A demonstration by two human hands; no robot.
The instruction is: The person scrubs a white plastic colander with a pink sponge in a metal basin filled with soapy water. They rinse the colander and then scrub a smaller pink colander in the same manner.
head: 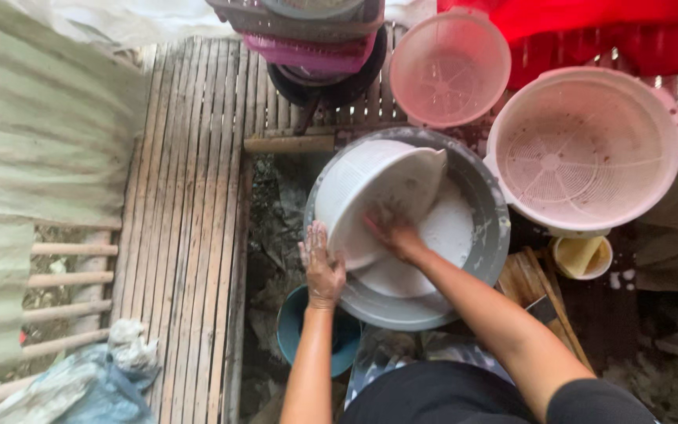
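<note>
Lap: at the bottom edge I see my own dark clothing [441, 396], with both bare forearms reaching away from it.
Teal bowl: a small teal bowl [292, 334] sits low under my left wrist, just beside the big basin.
Left hand: my left hand [322, 265] lies flat, fingers [315, 235] spread open, pressed against the outer wall of the white strainer at the basin's near-left rim; it steadies rather than grips.
Right hand: my right hand [394, 229] is down inside the white strainer, fingers curled against its inner wall; I cannot tell whether they close on anything.
White strainer: the white strainer [370, 188] is a slotted plastic bowl, tilted on its side with the mouth towards the right, resting in the basin.
Basin: the grey metal basin [490, 259] holds milky white water [450, 232] and carries the strainer in its left half.
Yellow cup: a small yellowish cup [582, 256] stands to the right of the basin, just below the large pink strainer.
Wooden board: a wooden board [523, 279] lies beside the basin's right edge.
Floor: a slatted bamboo floor [190, 180] runs along the left, with a pale plastic bag [96, 377] on it near me.
Pink strainers: a large pink strainer [586, 149] sits upright to the right of the basin, touching it or nearly so; a smaller pink strainer [449, 67] stands beyond.
Far stack: stacked crates [308, 31], grey over magenta, at the top.
</note>
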